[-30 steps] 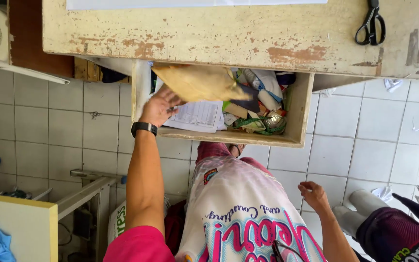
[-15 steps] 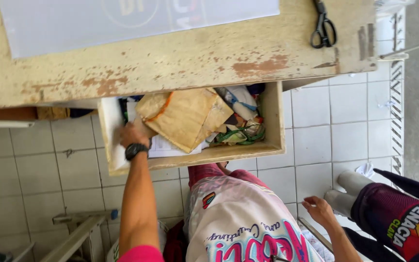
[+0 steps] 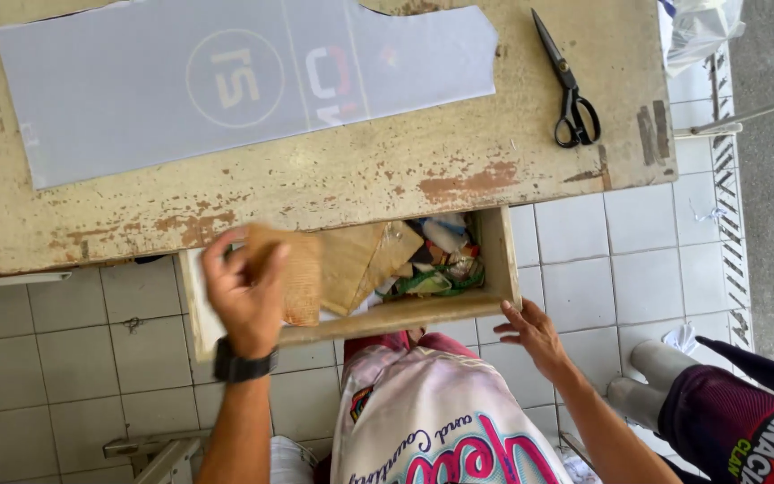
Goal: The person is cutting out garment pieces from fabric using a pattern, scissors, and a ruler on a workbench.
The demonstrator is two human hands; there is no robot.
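Your left hand point(image 3: 245, 289) grips the brown paper piece point(image 3: 302, 273) over the open drawer point(image 3: 405, 314), right hand point(image 3: 535, 333) open-fingered at its front corner: steady the drawer, lift the paper flat.

Person, head view: bare forearms; black wristwatch point(image 3: 242, 366) on left wrist; white printed T-shirt point(image 3: 441, 421) bearing pink and teal script lettering; no sleeves visible at wrists.
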